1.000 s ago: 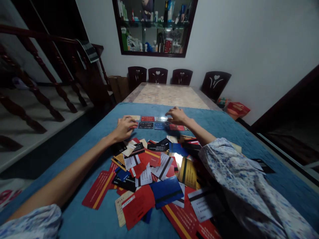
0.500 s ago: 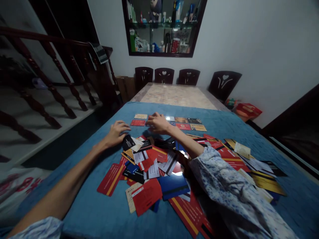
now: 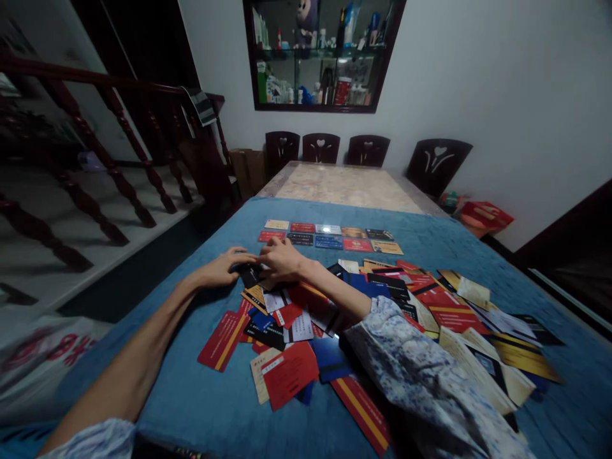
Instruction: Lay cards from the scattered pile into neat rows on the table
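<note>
My left hand [image 3: 224, 268] is at the left edge of a loose pile of cards, fingers bent over a black card [image 3: 249, 276]. Close beside it, nearly touching, my right hand [image 3: 283, 260] reaches over the pile with fingers curled down; its fingertips and whatever is in them are hidden. Under and in front of the hands lie mixed cards, among them a red card [image 3: 291, 376], a red card with a yellow stripe [image 3: 224, 341] and a blue card [image 3: 331, 359]. Beyond them, cards lie in two neat rows, including a blue card [image 3: 329, 242].
A blue cloth [image 3: 182, 408] covers the near part of the table. More cards, such as a gold card [image 3: 526, 357], spread to the right. Chairs [image 3: 321, 148] line the far end; a staircase railing [image 3: 124, 159] stands left, with a plastic bag [image 3: 52, 357] below.
My right hand has drawn back from the two rows to the pile, beside my left hand. More row cards are uncovered. The view has shifted slightly.
</note>
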Tool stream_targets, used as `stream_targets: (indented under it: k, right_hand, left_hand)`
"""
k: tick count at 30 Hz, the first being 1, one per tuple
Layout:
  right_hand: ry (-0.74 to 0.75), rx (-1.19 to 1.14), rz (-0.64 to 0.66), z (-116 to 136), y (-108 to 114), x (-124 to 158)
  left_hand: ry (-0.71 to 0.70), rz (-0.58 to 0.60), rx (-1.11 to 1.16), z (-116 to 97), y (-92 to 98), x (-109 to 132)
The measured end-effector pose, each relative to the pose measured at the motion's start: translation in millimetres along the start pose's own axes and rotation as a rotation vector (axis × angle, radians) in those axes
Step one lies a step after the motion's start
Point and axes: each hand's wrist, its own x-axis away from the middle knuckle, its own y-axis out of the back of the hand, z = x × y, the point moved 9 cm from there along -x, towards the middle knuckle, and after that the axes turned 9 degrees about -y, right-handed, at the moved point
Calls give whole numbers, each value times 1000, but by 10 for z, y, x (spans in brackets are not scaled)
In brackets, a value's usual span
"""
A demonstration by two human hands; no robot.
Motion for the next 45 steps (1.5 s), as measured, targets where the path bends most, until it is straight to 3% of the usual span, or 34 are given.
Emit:
stream_targets:
  k: [6, 12, 27, 37, 45]
  right_hand:
    - [5, -48, 26, -8, -91, 9]
    - [23, -120, -31, -33, -176, 26]
    - [69, -72, -167, -1, -139, 95]
    - [83, -150, -381, -95, -46, 98]
    - [-88, -143, -408, -235, -83, 51]
  left_hand:
    - [-12, 20, 33, -16, 9, 14]
    - [-6, -1, 36, -23, 52, 34]
    - [-65, -93, 70, -72, 191, 17]
    - [-11, -263, 268, 13, 306, 69]
    - [64, -372, 262, 75, 342, 92]
